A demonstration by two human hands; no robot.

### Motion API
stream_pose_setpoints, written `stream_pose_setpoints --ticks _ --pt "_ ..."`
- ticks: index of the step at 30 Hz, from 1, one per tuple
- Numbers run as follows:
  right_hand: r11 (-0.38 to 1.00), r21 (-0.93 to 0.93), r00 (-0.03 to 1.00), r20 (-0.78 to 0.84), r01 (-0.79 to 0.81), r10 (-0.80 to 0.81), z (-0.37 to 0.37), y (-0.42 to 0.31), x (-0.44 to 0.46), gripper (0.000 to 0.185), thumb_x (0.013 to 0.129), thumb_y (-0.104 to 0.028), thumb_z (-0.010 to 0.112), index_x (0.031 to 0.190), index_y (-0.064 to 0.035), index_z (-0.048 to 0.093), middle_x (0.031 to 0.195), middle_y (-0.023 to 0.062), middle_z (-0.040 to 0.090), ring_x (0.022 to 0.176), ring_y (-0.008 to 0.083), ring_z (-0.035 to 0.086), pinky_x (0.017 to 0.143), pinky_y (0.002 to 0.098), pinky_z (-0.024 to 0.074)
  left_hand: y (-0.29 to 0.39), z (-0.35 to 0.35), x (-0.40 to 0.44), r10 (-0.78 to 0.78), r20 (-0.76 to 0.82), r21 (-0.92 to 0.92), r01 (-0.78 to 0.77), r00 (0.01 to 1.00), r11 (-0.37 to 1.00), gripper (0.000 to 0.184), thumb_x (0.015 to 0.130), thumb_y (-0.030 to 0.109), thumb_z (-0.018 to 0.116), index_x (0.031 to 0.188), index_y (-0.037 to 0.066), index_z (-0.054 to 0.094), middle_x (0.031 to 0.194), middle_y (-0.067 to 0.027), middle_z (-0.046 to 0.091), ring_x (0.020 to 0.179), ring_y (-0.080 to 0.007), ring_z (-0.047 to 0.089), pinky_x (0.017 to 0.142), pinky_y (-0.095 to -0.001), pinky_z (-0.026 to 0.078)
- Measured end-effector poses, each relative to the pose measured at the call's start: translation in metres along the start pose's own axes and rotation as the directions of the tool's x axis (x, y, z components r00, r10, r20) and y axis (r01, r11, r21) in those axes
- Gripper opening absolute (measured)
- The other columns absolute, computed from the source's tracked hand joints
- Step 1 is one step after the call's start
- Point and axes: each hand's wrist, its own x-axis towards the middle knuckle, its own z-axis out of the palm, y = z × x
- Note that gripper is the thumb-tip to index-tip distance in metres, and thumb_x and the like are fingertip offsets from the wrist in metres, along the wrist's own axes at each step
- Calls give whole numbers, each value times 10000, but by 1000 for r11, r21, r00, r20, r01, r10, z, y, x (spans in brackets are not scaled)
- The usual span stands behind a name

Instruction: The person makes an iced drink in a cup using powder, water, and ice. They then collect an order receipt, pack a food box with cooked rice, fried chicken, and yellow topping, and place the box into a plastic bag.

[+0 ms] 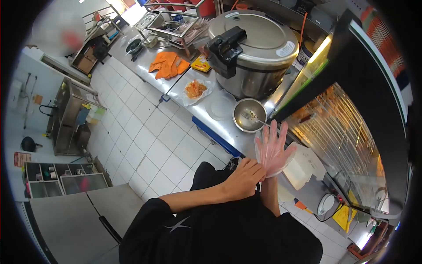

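Note:
A clear plastic disposable glove (269,163) covers my right hand (274,149), which is raised with its palm towards me and its fingers spread. My left hand (248,173) is closed on the glove's cuff at the right wrist. Just beyond the gloved fingers, a metal bowl (242,126) stands on the steel counter with a fork (251,115) and some food scraps in it. A white takeaway box (299,169) lies open to the right of the glove, partly hidden behind it.
A large lidded steel cooker (250,79) stands behind the bowl. Left of it are a clear round lid (219,105), orange food (194,89) on white wrapping, a yellow packet (201,64) and an orange cloth (167,64). A lit glass display case (336,127) rises at the right.

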Motion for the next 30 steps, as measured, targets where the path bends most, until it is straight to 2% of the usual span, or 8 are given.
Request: stream_pose_setpoints --ticks 2,3,8,10,12,18,23,30 --pt "995 -101 998 -64 -1 -6 13 4 9 889 949 -746 313 1631 -198 158 1674 94 210 1509 321 231 1166 573 152 -13 -18 8 -2 60 10 2 998 1000 154 776 -14 671 887 69 604 905 -69 587 924 -305 540 898 -427 396" --pt "989 143 992 124 -43 25 -6 7 14 824 1005 -640 326 1589 -63 251 1626 144 307 1471 345 308 1145 522 275 -21 -28 14 18 150 -33 -14 988 999 135 791 7 684 889 68 615 903 -69 594 917 -303 553 888 -422 410" --pt "973 -55 956 -183 223 -229 32 9 31 688 1033 -523 365 1471 5 410 1486 186 462 1346 390 461 1076 510 405 -73 -138 67 127 518 -379 94 846 920 94 869 104 700 942 73 648 916 -67 643 900 -250 643 801 -404 493" --pt "927 -197 921 -169 318 -352 38 11 37 661 1032 -503 380 1446 10 436 1446 191 491 1287 397 513 1047 508 440 -123 -202 100 -25 62 -293 42 998 955 130 880 20 679 1004 51 653 952 -60 652 846 -183 644 747 -349 509" --pt "876 -291 897 -104 385 -429 45 19 40 640 1031 -482 397 1436 12 445 1418 194 509 1229 399 558 1014 500 476 -192 -258 164 55 -385 -84 -95 921 992 194 946 76 621 1132 19 616 1042 -96 620 958 -232 612 809 -349 484" --pt "892 -301 881 -232 337 -412 68 69 67 609 1033 -454 420 1404 25 479 1353 199 560 1180 366 600 947 433 508 -290 -286 277 450 410 -177 -415 793 893 687 956 333 623 1557 95 390 1334 -53 671 1172 -254 512 1120 -390 298" --pt "754 -553 767 -290 354 -573 85 104 78 575 1053 -425 416 1398 30 477 1330 178 581 1176 320 615 942 398 508 -306 -279 315 526 548 -458 -293 650 839 803 931 393 655 1586 78 313 1383 -125 636 1256 -281 561 1126 -409 334" --pt "437 -841 753 -56 319 -656 137 44 142 503 1033 -383 469 1296 36 562 1254 162 636 1138 273 632 965 390 484 -230 -348 429 487 409 -744 -27 772 668 766 1030 548 374 1564 3 308 1502 -157 495 1392 -209 453 1178 -324 298"
